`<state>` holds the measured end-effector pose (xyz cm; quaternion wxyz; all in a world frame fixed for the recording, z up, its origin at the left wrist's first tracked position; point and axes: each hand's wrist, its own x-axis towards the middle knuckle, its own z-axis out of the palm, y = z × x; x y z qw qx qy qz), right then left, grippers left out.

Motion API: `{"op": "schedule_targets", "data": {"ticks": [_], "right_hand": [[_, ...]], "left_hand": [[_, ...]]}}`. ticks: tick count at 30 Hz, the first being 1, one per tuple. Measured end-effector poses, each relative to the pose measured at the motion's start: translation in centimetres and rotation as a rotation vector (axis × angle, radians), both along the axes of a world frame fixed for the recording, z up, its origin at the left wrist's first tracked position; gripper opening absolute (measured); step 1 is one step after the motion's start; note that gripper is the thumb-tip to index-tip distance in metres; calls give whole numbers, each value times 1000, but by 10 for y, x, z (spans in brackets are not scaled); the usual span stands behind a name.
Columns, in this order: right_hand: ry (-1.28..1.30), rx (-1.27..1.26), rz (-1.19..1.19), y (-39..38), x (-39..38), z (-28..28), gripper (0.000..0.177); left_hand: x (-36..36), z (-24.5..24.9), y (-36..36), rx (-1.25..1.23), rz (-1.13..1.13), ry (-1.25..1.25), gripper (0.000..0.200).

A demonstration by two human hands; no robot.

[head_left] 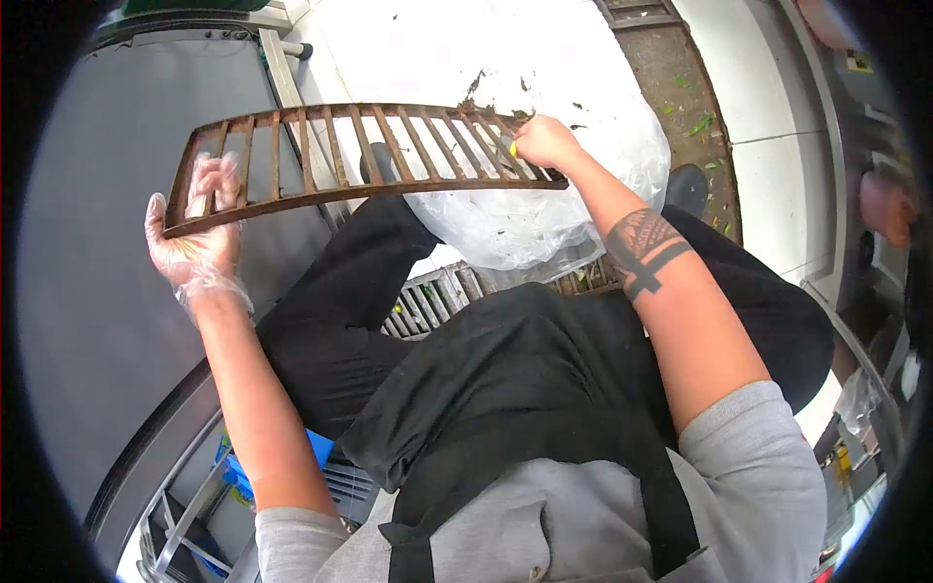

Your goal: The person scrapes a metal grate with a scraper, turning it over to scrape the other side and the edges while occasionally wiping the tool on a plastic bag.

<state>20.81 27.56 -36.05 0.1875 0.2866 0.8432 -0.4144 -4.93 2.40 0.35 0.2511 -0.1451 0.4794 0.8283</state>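
Observation:
A long rusty metal grate [364, 155] with several bars is held up flat in front of me. My left hand [199, 238], in a clear plastic glove, grips its left end from below. My right hand [544, 141] is bare and rests on the grate's right end, holding a small yellow-handled tool whose tip is hidden among the bars. Dark dirt clings to the grate's right end. A clear plastic bag [544, 194] with dirt specks lies under that end.
Below the bag runs a floor drain channel [437, 296] with another grate in it, between my legs in black trousers. A grey steel cabinet [107, 243] stands at the left. White tiled floor [777, 185] lies at the right. Another person's hand [886, 209] shows at the far right.

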Motion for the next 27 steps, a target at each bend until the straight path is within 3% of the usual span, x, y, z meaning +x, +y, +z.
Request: {"op": "schedule_targets", "data": {"ticks": [1,3,5,6,9,11,13,15,18,23,27], "right_hand": [[27,-44,129,1,4,6,36],[32,-78,-13,-9,15,15,42],[271,-4,-511,-23,16,11,37],[280,36,-529,-25,12,13,40],[182,58,-366,-30,-1,20,37],[152,113,-379,-38,-8,26,42],[54,173,-275,-39,-15,26,33],[126,220,-306,-46,-13,25,25],[116,238,-275,-44,-11,17,32],[160,56,-381,-36,2,-18,49],[257,44,-407,-35,9,-36,47]], "left_hand": [[-10,-3,-9,117,-145,-19,80],[-21,-3,-19,137,-261,-34,79],[-23,0,-20,11,-343,21,75],[-20,2,-16,-19,-322,32,74],[-20,2,-19,1,-351,42,71],[-21,3,-22,-9,-326,22,67],[-22,5,-19,-13,-297,6,63],[-22,5,-17,1,-240,-31,54],[-26,3,-17,-2,-228,-54,51],[-27,-2,-18,21,-213,-50,51],[-27,-5,-24,73,-226,-34,45]]}}
